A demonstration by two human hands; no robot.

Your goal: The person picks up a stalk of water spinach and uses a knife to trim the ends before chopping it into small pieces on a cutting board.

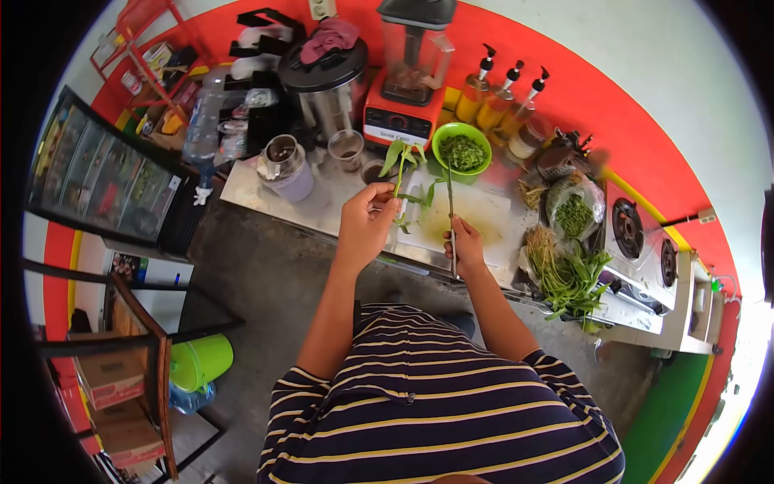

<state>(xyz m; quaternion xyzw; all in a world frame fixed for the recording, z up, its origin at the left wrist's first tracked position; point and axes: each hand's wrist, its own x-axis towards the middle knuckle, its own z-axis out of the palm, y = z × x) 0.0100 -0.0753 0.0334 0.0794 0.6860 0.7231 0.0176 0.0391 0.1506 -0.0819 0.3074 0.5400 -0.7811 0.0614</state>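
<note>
My left hand [369,222] pinches a leafy green stem [400,173], its leaves pointing up toward the blender. In my right hand [466,244] is a knife [451,189], held by the handle with its blade directed away from me. Both hands are over a white cutting board [484,211] stained green in the middle. More green leaves lie on the board between the hands. Just beyond the knife tip, a lime-green bowl [487,164] holds chopped greens [462,152].
Behind the board are a red blender [403,117], pump bottles [497,101] and a steel pot [326,97]. Cups stand at the left. On the right lie a bundle of leafy greens [572,278], a bag of chopped greens [574,214] and a stove [641,234].
</note>
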